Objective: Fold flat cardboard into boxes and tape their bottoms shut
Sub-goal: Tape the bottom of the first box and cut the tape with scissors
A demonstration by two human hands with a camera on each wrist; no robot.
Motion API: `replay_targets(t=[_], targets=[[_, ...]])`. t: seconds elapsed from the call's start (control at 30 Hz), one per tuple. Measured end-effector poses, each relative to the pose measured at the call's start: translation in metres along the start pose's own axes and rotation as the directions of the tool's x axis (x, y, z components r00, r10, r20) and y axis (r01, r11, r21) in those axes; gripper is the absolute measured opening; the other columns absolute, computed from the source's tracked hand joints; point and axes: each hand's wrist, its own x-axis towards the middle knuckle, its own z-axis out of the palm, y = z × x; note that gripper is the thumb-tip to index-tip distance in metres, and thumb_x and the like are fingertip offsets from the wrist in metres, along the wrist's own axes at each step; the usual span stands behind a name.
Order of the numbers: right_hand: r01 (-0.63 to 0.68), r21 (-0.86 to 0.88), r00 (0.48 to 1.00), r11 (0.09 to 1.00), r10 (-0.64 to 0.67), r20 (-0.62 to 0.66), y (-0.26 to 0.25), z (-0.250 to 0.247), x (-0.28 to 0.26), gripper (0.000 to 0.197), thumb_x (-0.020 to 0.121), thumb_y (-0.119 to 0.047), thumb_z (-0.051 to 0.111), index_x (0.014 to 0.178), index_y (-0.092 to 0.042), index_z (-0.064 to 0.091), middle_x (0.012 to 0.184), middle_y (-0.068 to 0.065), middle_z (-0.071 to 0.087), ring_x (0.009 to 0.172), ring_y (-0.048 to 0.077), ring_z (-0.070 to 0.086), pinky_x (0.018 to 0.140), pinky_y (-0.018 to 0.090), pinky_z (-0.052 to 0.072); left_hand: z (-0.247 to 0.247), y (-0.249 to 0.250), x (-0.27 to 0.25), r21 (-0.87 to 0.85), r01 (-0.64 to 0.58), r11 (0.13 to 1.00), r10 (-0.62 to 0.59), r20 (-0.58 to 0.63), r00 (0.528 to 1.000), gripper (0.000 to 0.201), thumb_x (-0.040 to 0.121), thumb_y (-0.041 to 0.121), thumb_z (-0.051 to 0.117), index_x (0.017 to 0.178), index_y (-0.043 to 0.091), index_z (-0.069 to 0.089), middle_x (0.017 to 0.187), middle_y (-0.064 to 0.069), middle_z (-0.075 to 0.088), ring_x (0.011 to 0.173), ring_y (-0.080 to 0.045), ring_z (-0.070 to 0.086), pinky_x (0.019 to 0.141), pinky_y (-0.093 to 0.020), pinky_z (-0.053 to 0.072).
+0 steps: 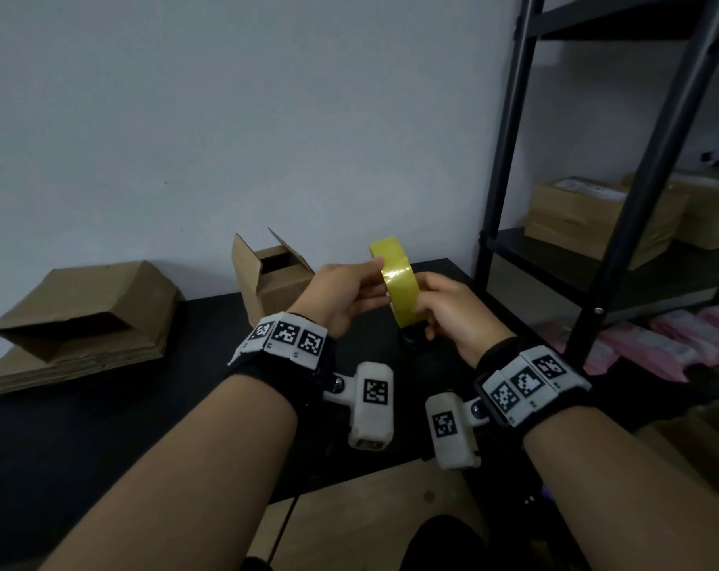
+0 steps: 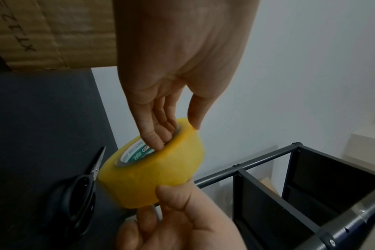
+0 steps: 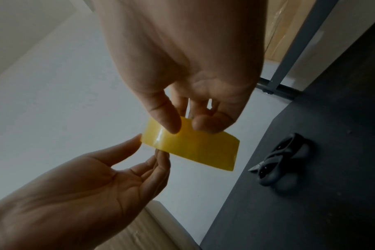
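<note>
A yellow tape roll [image 1: 395, 282] is held up on edge above the black table [image 1: 102, 426], between both hands. My left hand [image 1: 376, 282] grips it with fingers hooked in the core [image 2: 139, 155] and the thumb on the outer rim. My right hand [image 1: 426, 298] pinches the roll's outer band [image 3: 193, 147] between thumb and fingers. A folded cardboard box [image 1: 271, 278] stands upright behind the hands, its top flaps open. A stack of flat cardboard [image 1: 81, 356] lies at the table's left, with a partly opened piece [image 1: 94, 307] on top.
Black-handled scissors [image 2: 75, 194] lie on the table under the roll. A black metal rack [image 1: 510, 158] stands to the right, holding cardboard boxes [image 1: 597, 212] and pink packets [image 1: 659, 344]. More cardboard [image 1: 370, 521] sits below the table's near edge. A white wall is behind.
</note>
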Motion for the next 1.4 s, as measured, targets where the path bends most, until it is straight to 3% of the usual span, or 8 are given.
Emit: replay_targets(t=[0.17, 0.4, 0.53, 0.7, 0.77, 0.9, 1.03, 1.4], targets=[[0.030, 0.023, 0.999, 0.999, -0.029, -0.036, -0.004, 0.000, 0.000, 0.033, 0.082, 0.003, 0.052, 0.104, -0.014, 0.069, 0.079, 0.004, 0.062, 0.048, 0.004, 0.052, 0.044, 0.024, 0.041, 0.003, 0.002, 0.000, 0.030, -0.072, 0.997, 0.072, -0.010, 0.997, 0.027, 0.094, 0.016, 0.059, 0.110, -0.006, 0.061, 0.104, -0.019, 0.064, 0.094, -0.027, 0.062, 0.082, -0.033, 0.058], [0.067, -0.033, 0.997, 0.997, -0.067, -0.024, -0.002, 0.001, 0.005, 0.038, 0.083, 0.001, 0.057, 0.118, -0.014, 0.065, 0.098, 0.010, 0.070, 0.065, 0.020, 0.056, 0.047, 0.026, 0.043, 0.003, -0.003, -0.005, 0.106, -0.154, 0.982, 0.144, 0.093, 0.985, 0.025, 0.093, 0.003, 0.055, 0.117, -0.002, 0.061, 0.098, -0.012, 0.067, 0.082, -0.016, 0.066, 0.072, -0.020, 0.055], [0.027, 0.047, 0.992, 0.999, -0.021, -0.123, -0.005, -0.002, 0.006, 0.041, 0.081, 0.001, 0.048, 0.115, -0.012, 0.066, 0.083, 0.011, 0.060, 0.056, 0.015, 0.051, 0.049, 0.029, 0.044, -0.003, -0.003, -0.006, 0.033, -0.108, 0.994, 0.103, 0.123, 0.987, 0.021, 0.094, 0.003, 0.053, 0.114, -0.001, 0.061, 0.097, -0.011, 0.069, 0.085, -0.016, 0.067, 0.077, -0.023, 0.056], [-0.108, 0.089, 0.975, 0.990, 0.123, -0.184, 0.001, -0.009, 0.018, 0.037, 0.091, -0.015, 0.052, 0.128, -0.010, 0.052, 0.113, 0.011, 0.061, 0.096, 0.023, 0.062, 0.075, 0.034, 0.055, -0.009, -0.004, -0.007, 0.007, -0.067, 0.998, 0.065, 0.173, 0.983, 0.029, 0.094, 0.000, 0.052, 0.122, -0.003, 0.057, 0.108, -0.014, 0.066, 0.094, -0.020, 0.065, 0.082, -0.026, 0.057], [-0.203, 0.050, 0.969, 0.978, 0.208, -0.130, 0.005, -0.005, 0.020, 0.045, 0.094, -0.025, 0.057, 0.134, -0.009, 0.046, 0.123, 0.014, 0.059, 0.105, 0.027, 0.062, 0.072, 0.035, 0.058, -0.010, -0.007, -0.009, 0.026, -0.064, 0.998, 0.057, 0.230, 0.972, 0.029, 0.091, -0.006, 0.051, 0.119, 0.000, 0.058, 0.106, -0.012, 0.068, 0.094, -0.021, 0.066, 0.084, -0.028, 0.056], [-0.171, 0.143, 0.975, 0.975, 0.188, -0.116, 0.004, -0.003, 0.020, 0.023, 0.094, -0.008, 0.058, 0.117, -0.008, 0.054, 0.115, 0.016, 0.062, 0.101, 0.030, 0.065, 0.070, 0.039, 0.060, -0.011, -0.008, -0.014, 0.101, -0.084, 0.991, 0.050, 0.305, 0.951, 0.036, 0.083, -0.020, 0.051, 0.107, 0.005, 0.059, 0.096, -0.008, 0.068, 0.089, -0.019, 0.066, 0.082, -0.027, 0.055], [-0.110, 0.123, 0.969, 0.986, 0.134, -0.208, 0.002, -0.006, 0.020, 0.040, 0.088, 0.003, 0.061, 0.124, -0.013, 0.053, 0.111, 0.009, 0.063, 0.103, 0.027, 0.063, 0.077, 0.045, 0.059, -0.013, -0.006, -0.016, 0.167, -0.084, 0.982, 0.022, 0.344, 0.939, 0.045, 0.076, -0.027, 0.052, 0.112, 0.000, 0.057, 0.103, -0.015, 0.065, 0.091, -0.020, 0.066, 0.082, -0.029, 0.055], [0.150, 0.058, 0.947, 0.987, -0.126, -0.296, 0.003, -0.006, 0.018, 0.046, 0.084, 0.014, 0.056, 0.112, -0.022, 0.052, 0.104, -0.003, 0.061, 0.090, 0.009, 0.059, 0.067, 0.022, 0.049, -0.013, 0.007, -0.017, 0.181, -0.044, 0.983, -0.024, 0.355, 0.934, 0.033, 0.084, 0.014, 0.063, 0.116, 0.004, 0.061, 0.106, -0.013, 0.064, 0.094, -0.019, 0.064, 0.083, -0.027, 0.054]])
